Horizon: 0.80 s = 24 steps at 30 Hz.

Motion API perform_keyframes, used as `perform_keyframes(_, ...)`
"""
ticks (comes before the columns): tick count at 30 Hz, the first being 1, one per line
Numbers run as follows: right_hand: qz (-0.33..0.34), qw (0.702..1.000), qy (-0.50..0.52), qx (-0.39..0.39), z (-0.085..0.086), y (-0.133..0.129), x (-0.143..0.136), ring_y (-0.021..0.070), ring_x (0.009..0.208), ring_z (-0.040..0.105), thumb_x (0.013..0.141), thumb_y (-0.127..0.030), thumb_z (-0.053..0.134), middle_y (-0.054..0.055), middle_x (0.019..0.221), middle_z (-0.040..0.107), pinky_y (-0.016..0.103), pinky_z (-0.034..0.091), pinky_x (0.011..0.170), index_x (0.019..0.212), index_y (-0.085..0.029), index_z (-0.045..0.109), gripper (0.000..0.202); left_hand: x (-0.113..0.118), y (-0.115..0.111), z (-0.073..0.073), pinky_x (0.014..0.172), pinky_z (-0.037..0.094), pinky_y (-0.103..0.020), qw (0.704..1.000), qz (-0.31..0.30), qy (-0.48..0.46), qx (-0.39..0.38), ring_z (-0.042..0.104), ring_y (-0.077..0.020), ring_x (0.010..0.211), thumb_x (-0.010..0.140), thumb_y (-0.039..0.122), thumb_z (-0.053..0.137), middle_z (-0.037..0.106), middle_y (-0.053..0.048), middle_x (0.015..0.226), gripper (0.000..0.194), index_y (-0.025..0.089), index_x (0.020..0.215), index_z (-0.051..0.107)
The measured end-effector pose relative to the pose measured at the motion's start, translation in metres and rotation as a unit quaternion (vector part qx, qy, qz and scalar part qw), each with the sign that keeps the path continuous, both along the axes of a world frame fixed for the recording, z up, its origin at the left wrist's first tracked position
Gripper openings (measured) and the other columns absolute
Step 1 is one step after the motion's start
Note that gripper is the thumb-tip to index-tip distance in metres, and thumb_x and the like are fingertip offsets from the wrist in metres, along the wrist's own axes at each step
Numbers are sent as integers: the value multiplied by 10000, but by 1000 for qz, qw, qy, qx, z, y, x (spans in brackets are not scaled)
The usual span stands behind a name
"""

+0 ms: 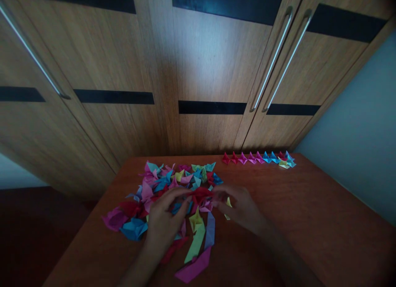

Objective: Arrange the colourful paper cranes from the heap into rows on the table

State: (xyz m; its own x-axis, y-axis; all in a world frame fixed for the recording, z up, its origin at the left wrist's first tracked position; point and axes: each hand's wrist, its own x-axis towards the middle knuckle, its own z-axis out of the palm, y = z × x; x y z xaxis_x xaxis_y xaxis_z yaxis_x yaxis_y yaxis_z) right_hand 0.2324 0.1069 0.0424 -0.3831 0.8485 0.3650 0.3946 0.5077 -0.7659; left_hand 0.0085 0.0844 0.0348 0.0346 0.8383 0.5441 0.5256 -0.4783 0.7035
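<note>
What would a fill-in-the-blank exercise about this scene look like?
1. The left hand and right hand hold a folded paper coloured ____.
2. Seen from here, the messy pile lies to the ____ of the neat row.
3. The wide stripes on the wooden doors are ____.

Missing words: red; left; black.

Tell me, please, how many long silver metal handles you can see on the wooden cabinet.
3. One long silver metal handle runs off the picture's left edge; a second handle and a third handle slant side by side at the upper right. None seems hidden.
</note>
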Motion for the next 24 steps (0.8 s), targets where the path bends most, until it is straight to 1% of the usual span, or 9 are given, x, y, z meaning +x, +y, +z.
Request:
perform_keyframes(2, -18, 1000, -7, 22, -3, -2, -3, 130, 691, 636, 823, -353, 637, 8, 787, 689, 227, 491, 637, 931, -226, 661, 168, 2, 0, -2, 684, 581, -294, 999, -7, -33, -35, 700, -171, 767, 833, 228, 604, 728, -27, 879, 123, 219, 935, 673)
perform_keyframes(4, -24, 999, -18, 41, -5, -3, -7, 132, 713, 635, 836, -331, 624, 11, 823, 691, 232, 491, 658, 948, -236, 668, 154, 4, -1, -3, 671, 580, -286, 997, -18, -55, -54, 702, -169, 754, 828, 230, 607, 729, -22, 858, 116, 218, 921, 675)
perform_keyframes(9, -25, 995, -33, 88, -8, -5, -10, 159, 858, 628, 855, -310, 600, 37, 954, 680, 265, 502, 760, 1066, -251, 652, 224, 9, -3, -1, 657, 573, -259, 996, -31, -71, -52, 698, -163, 766, 818, 203, 604, 729, -19, 853, 108, 211, 893, 682)
perform_keyframes(13, -10, 986, -66, 151, -11, -7, -11, 172, 912, 614, 896, -273, 529, 60, 996, 669, 297, 503, 800, 1139, -244, 627, 264, 9, -3, -4, 704, 568, -277, 996, -29, -62, -63, 693, -167, 797, 817, 208, 602, 722, -21, 883, 123, 215, 915, 677)
perform_keyframes(15, 3, 982, -86, 166, -11, -8, -12, 178, 920, 610, 902, -265, 517, 69, 1009, 667, 307, 505, 804, 1166, -234, 614, 282, 9, -3, -5, 719, 565, -282, 995, -32, -62, -74, 692, -166, 796, 821, 212, 595, 720, -19, 888, 130, 217, 926, 673)
perform_keyframes(17, 6, 983, -88, 163, -11, -8, -12, 182, 930, 608, 902, -275, 522, 72, 1022, 665, 314, 503, 815, 1178, -233, 605, 290, 7, -3, -6, 725, 562, -280, 994, -32, -63, -80, 690, -167, 803, 824, 221, 593, 717, -19, 896, 131, 219, 930, 670)
perform_keyframes(20, -18, 989, -60, 133, -10, -8, -11, 177, 919, 614, 890, -302, 554, 61, 1018, 669, 305, 501, 815, 1145, -245, 616, 269, 5, -3, -6, 724, 554, -269, 995, -24, -57, -81, 686, -163, 811, 828, 236, 598, 715, -13, 898, 128, 229, 934, 670)
perform_keyframes(24, -68, 993, -2, 93, -10, -8, -11, 145, 758, 628, 852, -325, 607, 24, 857, 686, 251, 504, 700, 967, -238, 663, 154, 5, -3, -6, 711, 551, -256, 995, -24, -59, -78, 683, -154, 791, 828, 232, 600, 712, -8, 885, 125, 230, 931, 670)
